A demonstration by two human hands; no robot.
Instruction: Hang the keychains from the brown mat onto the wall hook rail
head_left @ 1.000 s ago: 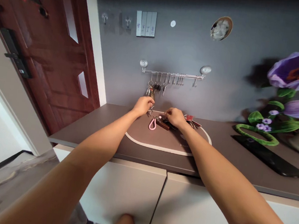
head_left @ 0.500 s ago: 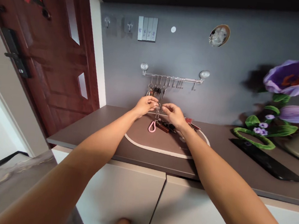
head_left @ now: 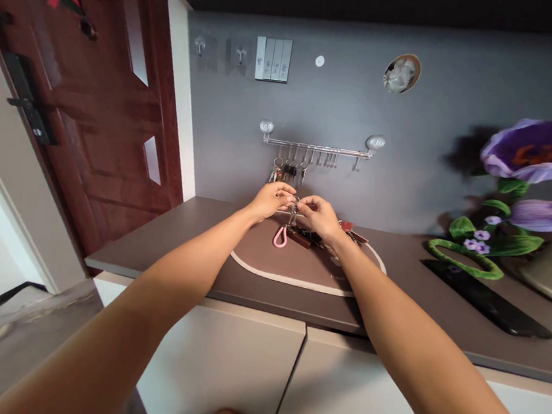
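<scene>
A metal key ring (head_left: 297, 200) is pinched between my left hand (head_left: 273, 200) and my right hand (head_left: 319, 216), above the mat on the counter. Both hands are closed, thumb against fingers. From the ring hangs a pink loop strap (head_left: 280, 237). Below my right hand, dark and reddish-brown key pieces (head_left: 301, 238) lie on the brown mat with a pale border (head_left: 292, 280), partly hidden by that hand. Just behind, several bunches of keys (head_left: 290, 170) hang from the hooks of a clear rail (head_left: 318, 149) on the wall.
A black elongated object (head_left: 487, 301) lies on the counter (head_left: 154, 229) at the right, beside purple artificial flowers (head_left: 541, 157). White cabinet doors (head_left: 218, 360) are below. A dark red door (head_left: 93, 100) stands at the left. A dark shelf (head_left: 379, 3) overhangs the top.
My right hand has moved slightly left, and its fingertips now meet the key ring beside my left hand's. The pink loop still hangs below. The view has tilted a little upward.
</scene>
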